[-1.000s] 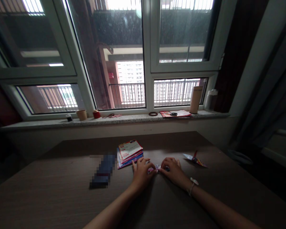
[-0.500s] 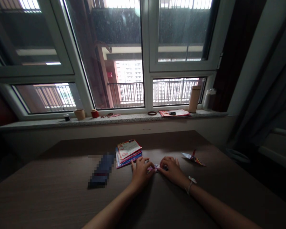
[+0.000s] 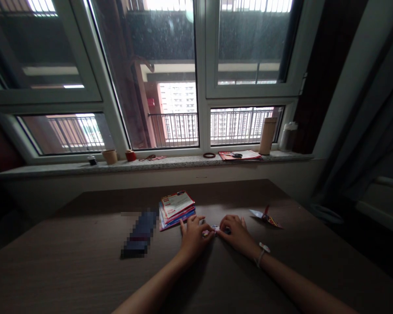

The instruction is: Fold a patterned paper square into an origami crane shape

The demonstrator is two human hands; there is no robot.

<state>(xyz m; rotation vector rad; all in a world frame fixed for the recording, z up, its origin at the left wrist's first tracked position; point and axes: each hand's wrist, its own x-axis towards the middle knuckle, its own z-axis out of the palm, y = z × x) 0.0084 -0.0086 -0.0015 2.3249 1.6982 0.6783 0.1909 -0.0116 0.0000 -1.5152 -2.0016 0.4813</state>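
Note:
A small folded piece of printed paper [image 3: 215, 228] lies on the brown table [image 3: 85, 279], mostly covered by my fingers. My left hand [image 3: 195, 235] grips its left side between thumb and fingertips. From the other side, my right hand [image 3: 235, 232] pinches the right part, the thumb close to the left one. To the right rests a folded paper crane [image 3: 266, 216] with a pale pointed end and coloured print. Just beyond my left hand sits a stack of printed sheets [image 3: 177, 210], red, white and blue.
A dark blurred oblong object [image 3: 139, 234] lies left of the stack. Along the windowsill [image 3: 183, 162] stand a paper cup [image 3: 110, 157], a red spool [image 3: 130, 155], a bracelet [image 3: 209, 155], scissors [image 3: 237, 155] on red papers, a tan flask [image 3: 267, 136] and a clear bottle [image 3: 288, 136].
Both hands stay in nearly the same place. The fingertips have shifted slightly on the folded paper, and a little less of its print shows between them.

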